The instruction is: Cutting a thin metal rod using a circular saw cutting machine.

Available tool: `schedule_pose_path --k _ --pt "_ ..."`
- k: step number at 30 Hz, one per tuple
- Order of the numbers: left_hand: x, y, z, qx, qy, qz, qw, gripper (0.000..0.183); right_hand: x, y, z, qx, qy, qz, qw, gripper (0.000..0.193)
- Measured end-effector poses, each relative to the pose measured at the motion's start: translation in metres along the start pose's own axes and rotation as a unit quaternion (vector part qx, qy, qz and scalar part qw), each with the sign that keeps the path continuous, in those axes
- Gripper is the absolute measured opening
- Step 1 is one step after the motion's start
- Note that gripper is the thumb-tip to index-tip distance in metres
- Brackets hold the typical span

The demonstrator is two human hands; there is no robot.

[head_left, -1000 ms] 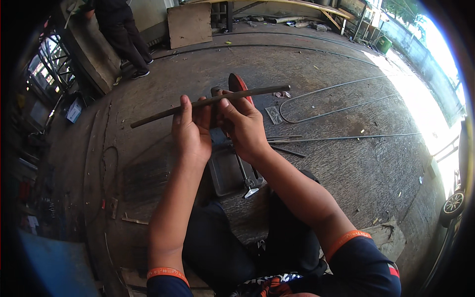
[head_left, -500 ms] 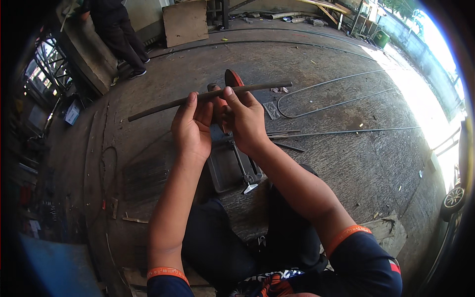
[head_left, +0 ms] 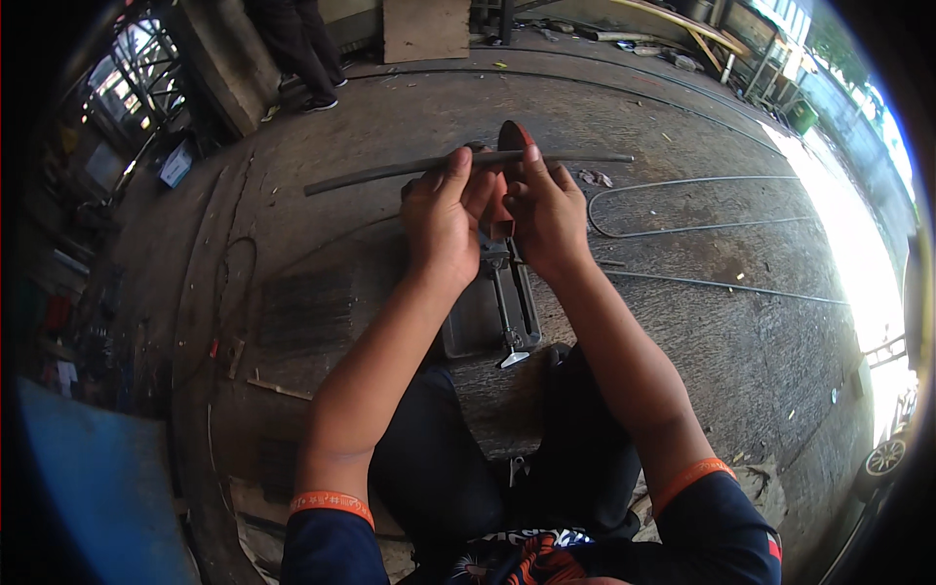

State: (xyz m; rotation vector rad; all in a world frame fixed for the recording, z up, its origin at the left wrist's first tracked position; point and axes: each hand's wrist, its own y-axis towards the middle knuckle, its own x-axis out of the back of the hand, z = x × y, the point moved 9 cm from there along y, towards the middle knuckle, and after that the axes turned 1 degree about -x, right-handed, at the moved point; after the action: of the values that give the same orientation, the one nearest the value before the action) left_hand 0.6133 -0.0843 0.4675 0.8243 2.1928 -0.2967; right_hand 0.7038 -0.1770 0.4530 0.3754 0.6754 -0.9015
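Observation:
A dark straight metal rod (head_left: 380, 174) is held up crosswise, its right end slightly higher. My left hand (head_left: 439, 222) is closed on it near the middle, thumb along the near side. Further right, my right hand (head_left: 553, 210) grips the same rod, thumb raised against it. Behind and below it stands a cut-off saw with an orange-red body (head_left: 498, 210), partly covered by my hands. Its round red part (head_left: 515, 135) rises above the rod. The saw's dark base (head_left: 464, 330) carries a clamp screw (head_left: 503, 297) with a pale handle, close to my knees.
A long bent rod (head_left: 702, 179) loops across the floor at right, with another straight rod (head_left: 741, 287) nearer. What looks like a row of dark rods (head_left: 307, 307) lies left of the saw. Far left, a person (head_left: 300, 49) stands near a brown board (head_left: 426, 31).
The view has shifted, so the surroundings and my hands sit further right in the picture. The rod looks more level. Both hands keep their hold on it.

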Motion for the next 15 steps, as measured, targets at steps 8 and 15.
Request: schedule_pose_path --k 8,15 --pt "0.038 0.004 -0.049 -0.072 0.034 -0.028 0.996 0.013 -0.093 -0.069 0.066 0.507 -0.554 0.072 0.656 0.013" --pt "0.131 -0.071 -0.153 -0.27 0.144 -0.072 0.949 0.016 -0.208 -0.114 -0.046 0.458 -0.658 0.312 0.51 0.013"
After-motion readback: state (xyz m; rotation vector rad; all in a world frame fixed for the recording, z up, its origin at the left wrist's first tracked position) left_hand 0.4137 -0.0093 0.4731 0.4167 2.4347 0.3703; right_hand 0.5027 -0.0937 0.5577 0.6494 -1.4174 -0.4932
